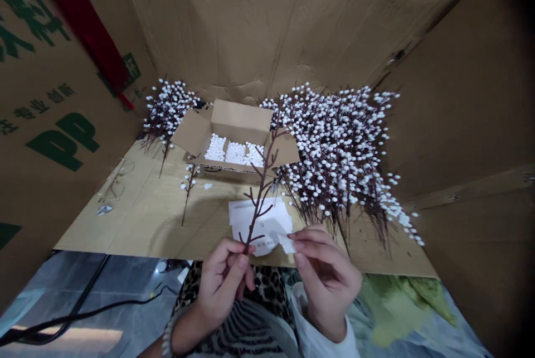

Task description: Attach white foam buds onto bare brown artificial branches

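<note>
My left hand (225,271) is closed round the lower stem of a bare brown artificial branch (259,188), which stands tilted up with its twigs spread. Between the thumb and fingers of my right hand (324,271) is a small torn piece of white paper (286,243), just right of the stem. Beneath the branch lies a white printed sheet (240,217) at the table's front edge. Behind it an open cardboard box (241,115) holds white berries (236,153) in three groups. The branch's upper twigs cover part of the box.
A large pile of white-berried branches (334,151) lies right of the box, a smaller bunch (169,104) left. One short berried sprig (190,188) lies before the box. Tall cardboard walls (267,29) enclose the table (137,207). Black cables (92,305) run below left; green cloth (401,302) lies below right.
</note>
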Demonstrator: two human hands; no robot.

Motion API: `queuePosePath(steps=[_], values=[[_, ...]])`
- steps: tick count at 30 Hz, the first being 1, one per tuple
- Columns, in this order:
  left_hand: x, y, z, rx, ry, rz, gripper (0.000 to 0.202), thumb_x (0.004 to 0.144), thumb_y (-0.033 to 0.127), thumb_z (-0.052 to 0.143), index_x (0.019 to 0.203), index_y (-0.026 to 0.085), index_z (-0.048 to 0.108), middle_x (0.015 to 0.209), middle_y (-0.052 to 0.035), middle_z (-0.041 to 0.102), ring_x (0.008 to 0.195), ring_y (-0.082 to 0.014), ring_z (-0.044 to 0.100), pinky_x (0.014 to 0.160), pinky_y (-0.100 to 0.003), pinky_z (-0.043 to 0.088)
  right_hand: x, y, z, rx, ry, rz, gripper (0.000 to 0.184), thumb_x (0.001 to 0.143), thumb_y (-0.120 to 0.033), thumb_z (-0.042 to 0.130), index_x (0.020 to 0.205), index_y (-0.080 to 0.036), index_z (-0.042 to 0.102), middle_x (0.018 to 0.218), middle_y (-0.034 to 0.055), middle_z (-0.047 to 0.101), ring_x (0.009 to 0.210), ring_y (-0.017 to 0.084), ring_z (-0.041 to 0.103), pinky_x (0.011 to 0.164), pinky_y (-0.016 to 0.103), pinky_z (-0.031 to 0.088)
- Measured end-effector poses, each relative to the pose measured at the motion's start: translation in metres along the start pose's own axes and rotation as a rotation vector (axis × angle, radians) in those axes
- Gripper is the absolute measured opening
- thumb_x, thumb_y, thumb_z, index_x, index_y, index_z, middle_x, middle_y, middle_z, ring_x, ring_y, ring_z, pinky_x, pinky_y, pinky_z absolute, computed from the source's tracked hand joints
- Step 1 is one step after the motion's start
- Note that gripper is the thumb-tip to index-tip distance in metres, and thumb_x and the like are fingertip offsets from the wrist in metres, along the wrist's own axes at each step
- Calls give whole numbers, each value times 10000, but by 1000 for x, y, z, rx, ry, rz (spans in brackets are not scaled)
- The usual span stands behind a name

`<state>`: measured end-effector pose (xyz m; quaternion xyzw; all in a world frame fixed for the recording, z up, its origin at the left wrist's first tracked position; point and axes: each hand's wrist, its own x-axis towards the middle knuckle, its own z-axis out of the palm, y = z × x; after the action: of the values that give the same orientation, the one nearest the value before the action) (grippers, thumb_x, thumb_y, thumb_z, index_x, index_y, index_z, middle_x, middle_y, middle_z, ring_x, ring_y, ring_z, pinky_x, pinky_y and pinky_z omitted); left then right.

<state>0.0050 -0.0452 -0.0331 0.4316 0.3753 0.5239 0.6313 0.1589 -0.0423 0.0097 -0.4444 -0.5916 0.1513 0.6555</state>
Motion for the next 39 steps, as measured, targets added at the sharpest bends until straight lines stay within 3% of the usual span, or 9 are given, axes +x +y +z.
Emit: queuePosePath(steps=[8,20,25,29,39], values=[[1,6,0,12,-35,22,241,889,429,566,806,204,537,463,41,601,297,-36,374,295,-101,261,16,3,7,-30,156,-24,220,787,-82,660,896,-267,706,806,24,712,788,210,655,706,388,501],[-1,4,-3,48,-48,34,211,903,402,557,831,204,566,473,40,605,322,-36,398,318,-99,282,27,0,12,34,32,-4,210,806,-86,640,900,-264,702,806,19,717,772,188,654,701,367,503],[2,6,0,25,-50,51,208,902,399,560,828,205,561,472,49,602,313,-26,369,314,-89,271,24,7,8,147,141,41,124,830,-145,627,856,-247,694,766,25,706,773,190,656,676,348,521],[3,8,2,5,-51,68,225,900,412,557,811,205,547,479,52,608,311,-24,352,309,-89,260,31,8,8,185,171,76,178,815,-101,628,874,-251,703,807,18,709,796,172,664,684,314,545],[2,6,-2,74,-56,67,253,903,427,544,801,195,556,451,46,582,310,-34,349,308,-110,237,58,3,16,205,74,49,221,821,-92,628,908,-276,715,840,3,723,820,152,673,708,285,555]])
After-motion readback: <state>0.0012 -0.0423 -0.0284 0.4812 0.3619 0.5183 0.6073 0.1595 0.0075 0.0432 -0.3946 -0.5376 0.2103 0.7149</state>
